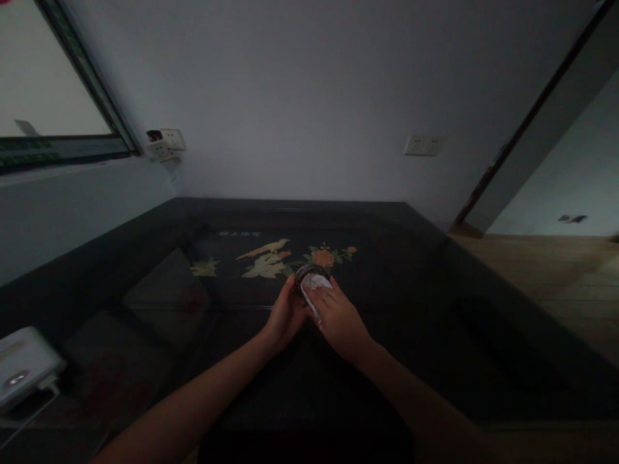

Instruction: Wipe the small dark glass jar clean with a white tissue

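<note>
Over the middle of the dark glossy table (406, 361), both hands meet around a small round dark object (305, 269) with a shiny curved rim. It looks like a dish or cup, but the dim light hides its exact kind. My left hand (286, 310) grips its left side, fingers curled around it. A crumpled white tissue (314, 282) lies under the fingers of my right hand (338, 317), pressed against the opening of the object. The lower part of the object is hidden by the hands.
A bird-and-flower picture (268, 261) decorates the tabletop beyond the hands. At the left edge sits a white device (29, 367) with a cable (33, 415). The table's far side meets a pale wall (290, 116) with sockets (424, 145). Wooden floor (556, 270) lies to the right.
</note>
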Demonstrator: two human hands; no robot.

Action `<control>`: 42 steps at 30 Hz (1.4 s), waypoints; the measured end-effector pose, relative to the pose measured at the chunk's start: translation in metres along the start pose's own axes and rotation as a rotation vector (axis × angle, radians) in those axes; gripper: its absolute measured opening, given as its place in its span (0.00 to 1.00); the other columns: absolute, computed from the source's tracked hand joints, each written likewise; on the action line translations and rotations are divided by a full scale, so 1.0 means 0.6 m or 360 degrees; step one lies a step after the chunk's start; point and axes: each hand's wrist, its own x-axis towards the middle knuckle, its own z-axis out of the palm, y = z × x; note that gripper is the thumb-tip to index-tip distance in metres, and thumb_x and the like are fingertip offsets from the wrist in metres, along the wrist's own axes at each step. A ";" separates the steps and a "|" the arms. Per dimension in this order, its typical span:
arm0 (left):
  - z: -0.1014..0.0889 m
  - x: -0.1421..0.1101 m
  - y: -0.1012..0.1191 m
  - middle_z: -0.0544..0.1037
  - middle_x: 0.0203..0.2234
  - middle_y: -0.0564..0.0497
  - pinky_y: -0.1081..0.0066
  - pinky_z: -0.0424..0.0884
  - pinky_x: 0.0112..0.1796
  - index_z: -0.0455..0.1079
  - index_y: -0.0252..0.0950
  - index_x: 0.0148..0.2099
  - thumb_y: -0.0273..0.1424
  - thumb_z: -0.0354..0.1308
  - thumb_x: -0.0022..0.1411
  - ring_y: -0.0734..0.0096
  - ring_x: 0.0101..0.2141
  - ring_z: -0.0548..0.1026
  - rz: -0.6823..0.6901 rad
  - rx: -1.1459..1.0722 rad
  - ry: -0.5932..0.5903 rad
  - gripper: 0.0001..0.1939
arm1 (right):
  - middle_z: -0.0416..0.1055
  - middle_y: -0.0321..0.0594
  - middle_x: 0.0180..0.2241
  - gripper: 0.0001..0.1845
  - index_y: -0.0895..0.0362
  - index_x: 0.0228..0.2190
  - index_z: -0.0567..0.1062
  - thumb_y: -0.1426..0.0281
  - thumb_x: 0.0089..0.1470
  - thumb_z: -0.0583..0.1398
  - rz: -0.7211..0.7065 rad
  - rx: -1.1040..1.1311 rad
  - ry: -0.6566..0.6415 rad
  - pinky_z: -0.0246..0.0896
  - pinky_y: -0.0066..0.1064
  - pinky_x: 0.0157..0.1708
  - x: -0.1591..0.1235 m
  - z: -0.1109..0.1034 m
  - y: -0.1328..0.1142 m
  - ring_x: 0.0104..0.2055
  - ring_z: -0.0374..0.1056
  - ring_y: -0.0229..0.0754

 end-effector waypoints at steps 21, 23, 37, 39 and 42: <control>-0.034 0.032 -0.015 0.78 0.36 0.47 0.67 0.66 0.43 0.72 0.34 0.42 0.35 0.51 0.62 0.64 0.39 0.74 -0.0249 0.0035 -0.0029 0.13 | 0.74 0.47 0.36 0.13 0.62 0.36 0.73 0.75 0.57 0.50 0.0620 0.0888 0.0021 0.61 0.30 0.38 0.017 0.009 -0.009 0.37 0.69 0.44; -0.029 0.030 -0.015 0.78 0.36 0.46 0.66 0.66 0.44 0.72 0.33 0.41 0.35 0.51 0.62 0.63 0.40 0.74 -0.0244 0.0045 -0.0023 0.13 | 0.74 0.46 0.35 0.12 0.62 0.36 0.73 0.75 0.56 0.50 0.0676 0.1086 0.0070 0.61 0.30 0.37 0.018 0.010 -0.008 0.37 0.69 0.43; -0.024 0.027 -0.016 0.78 0.37 0.46 0.65 0.65 0.47 0.71 0.34 0.44 0.35 0.50 0.63 0.62 0.43 0.74 -0.0245 0.0096 0.0052 0.14 | 0.75 0.52 0.35 0.19 0.65 0.44 0.70 0.82 0.51 0.50 0.0830 0.0456 -0.0397 0.63 0.31 0.37 0.020 -0.001 -0.021 0.37 0.72 0.47; -0.021 0.025 -0.014 0.78 0.37 0.46 0.65 0.65 0.47 0.71 0.33 0.44 0.35 0.49 0.63 0.62 0.43 0.74 -0.0259 0.0089 0.0036 0.14 | 0.74 0.52 0.38 0.19 0.64 0.45 0.69 0.82 0.52 0.49 0.0662 0.0244 -0.0472 0.63 0.32 0.39 0.020 -0.002 -0.027 0.40 0.72 0.47; -0.017 0.025 -0.011 0.79 0.35 0.47 0.66 0.65 0.48 0.72 0.32 0.41 0.34 0.48 0.64 0.63 0.42 0.75 -0.0258 0.0077 0.0079 0.14 | 0.72 0.54 0.45 0.20 0.66 0.48 0.67 0.82 0.56 0.46 0.0381 -0.0020 -0.0462 0.64 0.33 0.45 0.017 0.005 -0.032 0.46 0.69 0.46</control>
